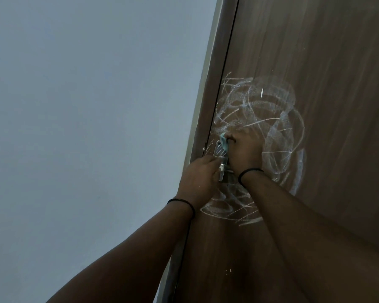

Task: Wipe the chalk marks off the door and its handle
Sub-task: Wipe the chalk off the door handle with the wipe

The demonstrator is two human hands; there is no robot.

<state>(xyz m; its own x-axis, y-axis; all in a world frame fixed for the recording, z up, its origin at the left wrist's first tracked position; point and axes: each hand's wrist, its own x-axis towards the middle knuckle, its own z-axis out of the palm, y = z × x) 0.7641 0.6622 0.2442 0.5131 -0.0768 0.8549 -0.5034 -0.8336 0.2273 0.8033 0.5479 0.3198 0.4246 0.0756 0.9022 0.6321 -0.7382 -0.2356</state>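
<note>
A brown wooden door (326,84) fills the right side, with white chalk scribbles (256,106) looping above, beside and below its metal handle (221,158). My right hand (244,153) grips a small teal cloth (289,142) and holds it against the top of the handle plate. My left hand (198,176) has its fingers curled round the handle's lever from the left. The lower part of the handle is hidden behind both hands.
A plain pale wall (85,117) takes up the left half. The brown door frame (208,88) runs diagonally between wall and door. A black band sits on each wrist.
</note>
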